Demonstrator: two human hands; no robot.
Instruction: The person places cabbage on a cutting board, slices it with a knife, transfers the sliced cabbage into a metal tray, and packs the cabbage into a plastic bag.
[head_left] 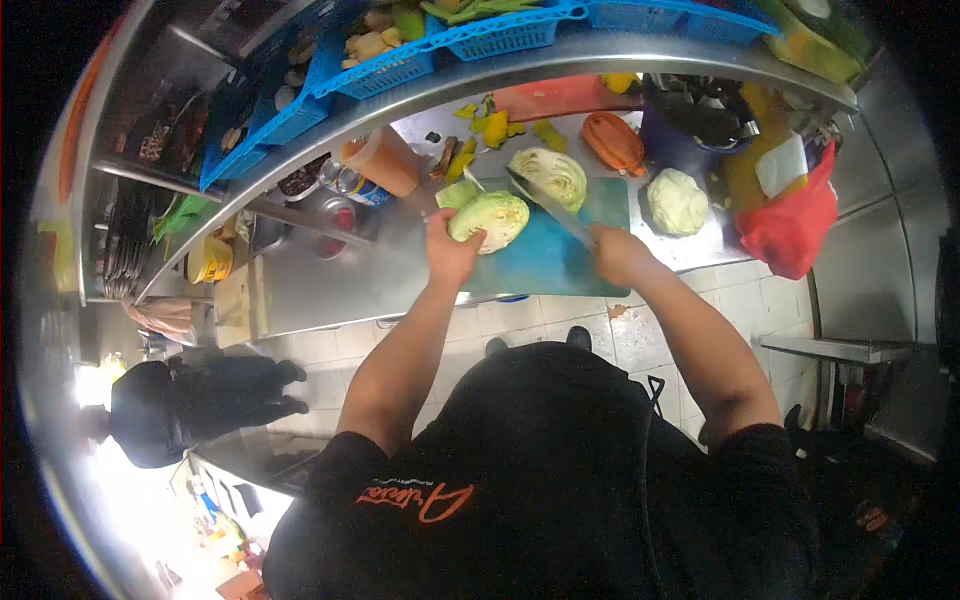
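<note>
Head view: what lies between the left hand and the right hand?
In the head view, from the left hand to the right hand come the gripped cabbage piece, a bare stretch of cutting board, then the knife.

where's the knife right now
In the head view, just right of centre, the knife is in the right hand, its blade slanting across the farther cut cabbage piece at the blue-green cutting board.

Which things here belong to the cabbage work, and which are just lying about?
In use:
- cut cabbage piece in the left hand
- knife in the right hand
- cabbage half
- cutting board
- perhaps the pale cabbage beside it

Apparently just lying about:
- yellow scraps
- red bag
- blue baskets
</note>
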